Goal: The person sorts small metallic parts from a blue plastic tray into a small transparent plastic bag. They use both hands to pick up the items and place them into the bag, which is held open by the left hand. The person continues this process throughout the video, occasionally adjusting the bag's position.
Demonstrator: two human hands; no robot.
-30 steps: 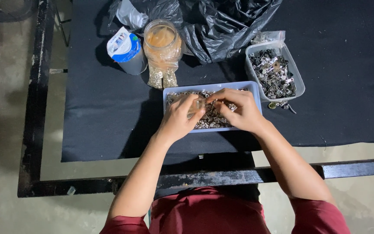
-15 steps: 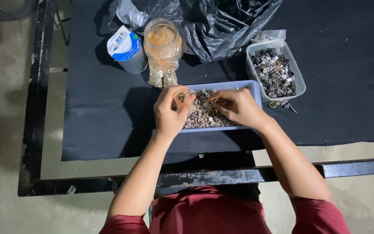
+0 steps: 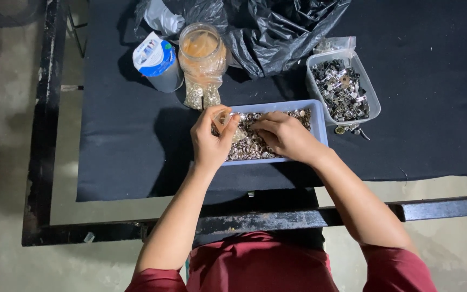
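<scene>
In the head view, a shallow pale-blue rectangular plastic tray (image 3: 320, 125) lies on the black cloth-covered surface (image 3: 433, 130), its long axis running left to right, and it is filled with small round silver metal pieces (image 3: 249, 146). Both hands are over it. The left hand (image 3: 211, 141) is at the left end of the tray, raised a little; its fingers (image 3: 228, 123) are closed together around something small and pale, but I cannot tell exactly what it is. The right hand (image 3: 287, 135) lies flat and low on the heap, near the middle, with its fingers (image 3: 266, 123) bent and close together, pressing on the pieces; if they clamp one piece, it is hidden. The pieces lie directly under the right hand, so this hand is the nearer one to them; for the left hand they are below and slightly to the right.

Just right of the tray stands a clear plastic tub with mixed dark metal parts (image 3: 342, 89). On the far side are a clear jar wrapped in a plastic bag (image 3: 202, 54), a white and blue container (image 3: 155, 59) and a crumpled black plastic bag (image 3: 287, 27).

Compared with half a second ago, the left hand has lifted and turned upward from the heap, while the right hand stayed almost at the same place.
</scene>
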